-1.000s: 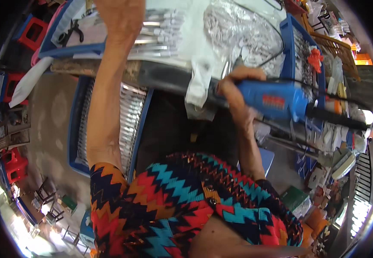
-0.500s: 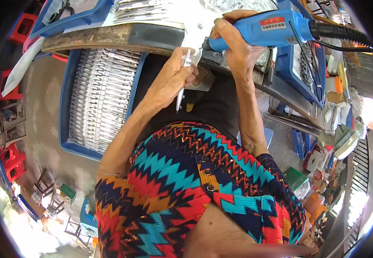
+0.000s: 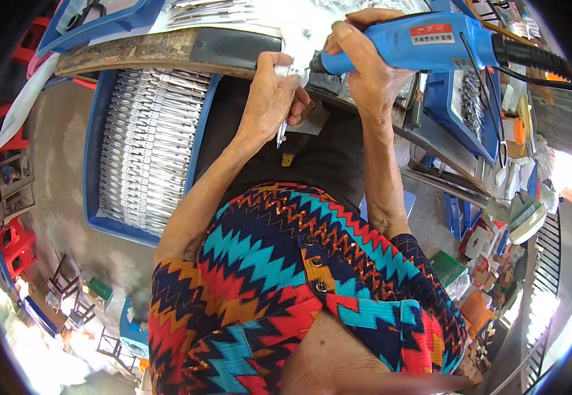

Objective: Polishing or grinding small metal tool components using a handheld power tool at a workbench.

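Observation:
My left hand (image 3: 269,105) is closed around a slim silver metal strip (image 3: 281,137), whose lower end sticks out below the fingers. Its upper part is hidden by the hand and washed out by glare. In my right hand (image 3: 373,82) is a blue electric screwdriver (image 3: 394,45), lying sideways with its dark nose (image 3: 317,63) toward the left. That nose is close to the left fingertips at the table edge; whether the bit touches the strip I cannot tell.
Left of my lap, a blue crate (image 3: 90,184) holds stacked rows of silver strips (image 3: 147,141). More strips (image 3: 213,12) lie on the worn wooden table (image 3: 124,51). A blue tray (image 3: 108,31) stands at upper left. Another blue tray (image 3: 452,122) with small dark parts is at right.
My left hand has moved slightly up to the table edge and turned, so less of the strip shows. The screwdriver has stayed nearly in place.

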### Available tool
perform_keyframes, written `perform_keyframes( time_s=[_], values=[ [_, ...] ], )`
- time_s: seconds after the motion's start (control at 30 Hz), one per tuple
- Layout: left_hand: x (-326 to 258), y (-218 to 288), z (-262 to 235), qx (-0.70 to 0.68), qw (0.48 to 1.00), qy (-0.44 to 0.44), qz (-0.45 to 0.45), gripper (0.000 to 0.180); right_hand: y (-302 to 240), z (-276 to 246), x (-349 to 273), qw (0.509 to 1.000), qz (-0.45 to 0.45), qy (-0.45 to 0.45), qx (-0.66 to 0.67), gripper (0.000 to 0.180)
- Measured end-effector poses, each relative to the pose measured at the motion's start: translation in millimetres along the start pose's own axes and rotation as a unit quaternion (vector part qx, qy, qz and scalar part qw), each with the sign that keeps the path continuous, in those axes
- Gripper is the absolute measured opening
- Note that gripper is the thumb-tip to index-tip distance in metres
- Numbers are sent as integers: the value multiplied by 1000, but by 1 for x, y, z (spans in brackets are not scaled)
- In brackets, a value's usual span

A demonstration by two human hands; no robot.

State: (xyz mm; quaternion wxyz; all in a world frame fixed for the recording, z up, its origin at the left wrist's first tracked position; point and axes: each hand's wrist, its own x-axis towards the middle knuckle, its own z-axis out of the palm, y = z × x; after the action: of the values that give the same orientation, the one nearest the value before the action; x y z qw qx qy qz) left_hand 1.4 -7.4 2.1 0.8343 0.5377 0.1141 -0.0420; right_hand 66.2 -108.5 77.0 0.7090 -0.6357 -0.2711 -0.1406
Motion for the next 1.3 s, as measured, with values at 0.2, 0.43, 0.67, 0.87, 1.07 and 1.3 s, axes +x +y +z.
perform_keyframes(
  time_s=[0.2,0.43,0.67,0.87,1.07,1.3],
  values=[
    [-1,5,-1,-19,999,-7,-25,29,-3,0,0,997,72,26,-6,24],
    [0,8,0,-36,998,-6,-47,30,-19,8,9,994,88,51,25,23],
    [1,6,1,-29,998,16,-53,26,-24,15,9,994,85,46,50,21],
    [1,7,2,-26,998,21,-56,27,-22,15,8,996,60,23,63,20],
    [2,4,1,-13,998,23,-50,25,-29,19,8,993,104,14,49,21],
    [3,5,2,8,999,32,-43,29,-11,19,8,999,49,1,14,16]
  ],
)
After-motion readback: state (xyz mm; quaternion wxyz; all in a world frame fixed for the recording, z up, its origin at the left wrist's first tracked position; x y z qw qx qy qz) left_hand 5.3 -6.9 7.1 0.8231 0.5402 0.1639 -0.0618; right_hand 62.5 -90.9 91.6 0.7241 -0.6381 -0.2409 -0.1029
